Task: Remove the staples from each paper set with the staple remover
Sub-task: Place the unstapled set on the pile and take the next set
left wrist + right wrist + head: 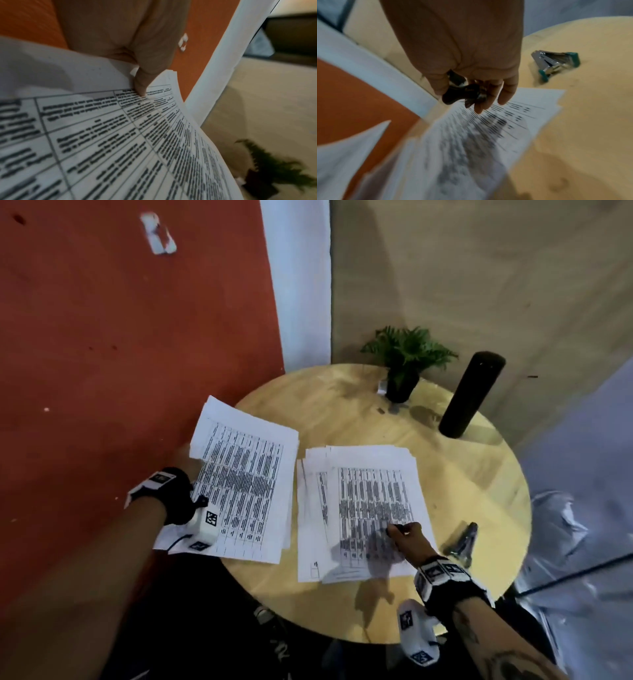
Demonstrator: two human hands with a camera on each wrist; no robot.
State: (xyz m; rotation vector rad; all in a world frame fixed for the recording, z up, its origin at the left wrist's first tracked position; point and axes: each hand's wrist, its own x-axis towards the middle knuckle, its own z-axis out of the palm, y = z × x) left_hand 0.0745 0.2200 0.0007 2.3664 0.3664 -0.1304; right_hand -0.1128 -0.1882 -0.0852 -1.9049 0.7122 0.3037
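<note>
Two printed paper sets lie on the round wooden table (342, 412). My left hand (183, 456) grips the left paper set (246, 481) at its left edge, which overhangs the table. In the left wrist view its thumb (141, 86) presses on the top sheet (120, 135), while the fingers are hidden beneath. The right paper set (363, 508) lies flat, its sheets slightly fanned. Just above its lower half, my right hand (404, 534) holds the black staple remover (462, 94) in curled fingers, over the printed sheet (479, 128).
A metal stapler with teal ends (463, 541) (555, 63) lies on the table right of the right paper set. At the far side stand a small potted plant (404, 364) and a tall black cylinder (471, 395). A red wall (120, 354) is close on the left.
</note>
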